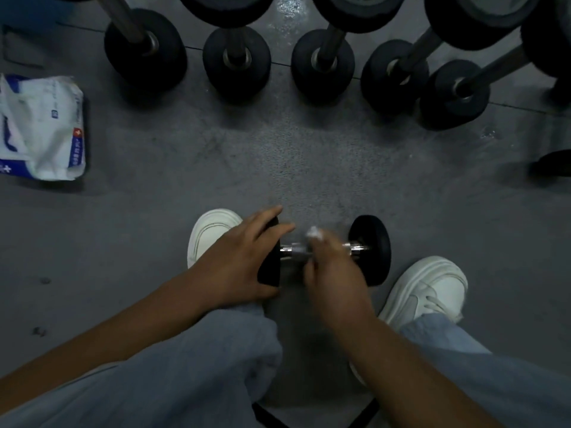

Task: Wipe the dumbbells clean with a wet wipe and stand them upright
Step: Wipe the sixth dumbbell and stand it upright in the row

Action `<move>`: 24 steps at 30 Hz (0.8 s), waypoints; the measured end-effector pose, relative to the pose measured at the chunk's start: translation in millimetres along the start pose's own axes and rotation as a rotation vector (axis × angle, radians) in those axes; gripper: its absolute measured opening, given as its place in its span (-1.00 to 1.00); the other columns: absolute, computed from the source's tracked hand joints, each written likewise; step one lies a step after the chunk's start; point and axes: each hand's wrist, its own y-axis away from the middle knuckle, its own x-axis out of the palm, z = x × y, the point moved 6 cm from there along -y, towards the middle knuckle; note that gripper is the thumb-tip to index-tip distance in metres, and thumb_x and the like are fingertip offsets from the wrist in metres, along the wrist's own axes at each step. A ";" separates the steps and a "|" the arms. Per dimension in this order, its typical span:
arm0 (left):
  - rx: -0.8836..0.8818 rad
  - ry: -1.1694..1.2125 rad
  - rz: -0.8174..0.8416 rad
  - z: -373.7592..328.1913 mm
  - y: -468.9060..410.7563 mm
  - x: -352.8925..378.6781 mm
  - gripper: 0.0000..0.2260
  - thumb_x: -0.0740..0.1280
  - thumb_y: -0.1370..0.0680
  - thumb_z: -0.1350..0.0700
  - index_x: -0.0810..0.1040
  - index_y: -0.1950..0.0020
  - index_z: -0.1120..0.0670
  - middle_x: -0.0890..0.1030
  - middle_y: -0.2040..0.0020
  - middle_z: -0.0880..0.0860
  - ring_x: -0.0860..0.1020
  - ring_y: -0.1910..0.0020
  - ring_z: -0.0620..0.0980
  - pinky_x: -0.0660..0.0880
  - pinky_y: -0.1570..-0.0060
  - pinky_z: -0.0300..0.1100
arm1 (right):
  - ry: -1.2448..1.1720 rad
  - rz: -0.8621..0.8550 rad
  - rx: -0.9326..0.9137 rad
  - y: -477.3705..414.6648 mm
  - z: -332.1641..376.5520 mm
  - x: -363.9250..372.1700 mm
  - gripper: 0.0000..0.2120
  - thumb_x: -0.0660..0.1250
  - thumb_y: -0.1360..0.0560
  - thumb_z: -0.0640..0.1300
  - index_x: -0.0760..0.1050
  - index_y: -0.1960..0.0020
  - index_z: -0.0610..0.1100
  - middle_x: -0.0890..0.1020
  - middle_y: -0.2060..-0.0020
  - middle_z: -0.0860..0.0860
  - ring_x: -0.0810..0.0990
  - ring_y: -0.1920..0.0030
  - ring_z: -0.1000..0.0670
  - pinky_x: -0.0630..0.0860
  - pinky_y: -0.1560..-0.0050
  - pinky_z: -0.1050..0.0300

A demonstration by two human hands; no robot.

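A small dumbbell [370, 251] lies on its side on the floor [309, 162], between the person's two white shoes [432, 288], its bar running left to right. The left hand [238, 261] rests over the left head, fingers fairly straight and spread across its top, thumb down at its near edge. The right hand [330, 273] is blurred; its fingers curl over the chrome bar [290, 250] near the middle, pinching a white wipe [315, 233] against it. The right head is uncovered, just beyond that hand. Further out on the floor a row of bigger dumbbells [238, 63] stands upright, and a wipe pack [40, 128] lies well to the left.
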 end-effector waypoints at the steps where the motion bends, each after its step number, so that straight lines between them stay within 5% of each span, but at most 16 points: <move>1: 0.026 -0.026 -0.003 -2.4 0.7 2.1 -0.16 0.46 -0.28 -0.20 0.29 -0.51 -0.02 0.19 -0.56 0.10 0.31 -0.47 0.13 0.41 -0.34 0.02 | 0.005 0.049 -0.051 1.2 1.5 5.9 -0.59 0.13 -0.61 -0.17 0.34 -0.45 -0.02 0.40 -0.40 0.04 0.57 -0.18 -0.09 0.52 -0.17 0.04; 5: -0.027 -0.023 -0.026 1.9 5.2 -3.2 -0.11 0.54 -0.28 -0.23 0.30 -0.52 0.00 0.21 -0.57 0.03 0.29 -0.48 0.05 0.34 -0.37 -0.10 | -0.049 -0.059 0.260 -8.9 -35.1 -9.2 -0.63 0.11 -0.59 -0.24 0.40 -0.37 -0.10 0.44 -0.27 -0.07 0.49 -0.18 -0.11 0.35 0.01 0.18; 10: -0.103 0.048 -0.283 2.5 -2.4 -31.0 -0.43 0.36 -0.49 -0.16 0.42 -0.44 0.06 0.35 -0.50 -0.03 0.37 -0.43 -0.06 0.19 -0.39 -0.38 | -0.057 0.021 0.052 -35.6 4.2 -8.7 -0.59 0.11 -0.57 -0.27 0.37 -0.39 -0.06 0.42 -0.28 -0.04 0.48 -0.18 -0.13 0.44 -0.08 0.04; 13: -0.082 -0.011 -0.228 5.0 -19.8 -26.7 -0.28 0.41 -0.43 -0.18 0.34 -0.48 0.11 0.26 -0.55 0.07 0.29 -0.49 0.06 0.26 -0.44 -0.14 | -0.043 -0.173 0.299 -63.2 -22.6 -35.6 -0.61 0.12 -0.57 -0.27 0.43 -0.36 -0.09 0.48 -0.26 -0.09 0.48 -0.20 -0.13 0.40 -0.11 0.10; 16: -0.094 -0.118 -0.083 16.2 -43.7 -27.8 -0.05 0.44 -0.29 -0.25 0.13 -0.56 0.05 0.11 -0.60 0.08 0.20 -0.54 0.11 0.32 -0.41 0.10 | -0.083 -0.080 0.102 -71.6 15.4 -22.1 -0.60 0.10 -0.61 -0.24 0.44 -0.40 -0.04 0.45 -0.40 0.02 0.43 -0.35 0.03 0.22 -0.23 0.37; 19: -0.208 -0.077 -0.014 35.3 -65.0 -49.4 0.00 0.47 -0.29 -0.34 0.08 -0.59 -0.06 0.05 -0.61 -0.06 0.04 -0.58 -0.02 0.18 -0.48 0.02 | -0.071 -0.111 0.102 -93.0 5.3 -36.8 -0.60 0.09 -0.63 -0.23 0.43 -0.41 0.01 0.46 -0.39 0.06 0.46 -0.33 0.06 0.20 -0.18 0.39; 21: -0.234 0.044 -0.183 38.6 -73.0 -71.5 -0.17 0.37 -0.38 -0.37 0.22 -0.56 -0.06 0.18 -0.57 -0.08 0.17 -0.54 -0.04 0.24 -0.42 -0.07 | -0.105 -0.229 0.230 -110.9 -12.1 -56.8 -0.59 0.11 -0.61 -0.28 0.44 -0.41 -0.03 0.47 -0.38 0.03 0.47 -0.32 0.03 0.23 -0.22 0.37; 24: -0.105 0.027 -0.381 26.6 -87.5 -81.4 -0.46 0.30 -0.52 -0.17 0.41 -0.44 0.03 0.31 -0.52 0.03 0.28 -0.50 0.05 0.33 -0.41 0.00 | -0.112 -0.188 -0.004 -131.8 26.4 -57.5 -0.57 0.15 -0.55 -0.25 0.46 -0.37 0.01 0.48 -0.37 0.05 0.49 -0.31 0.00 0.31 -0.34 0.26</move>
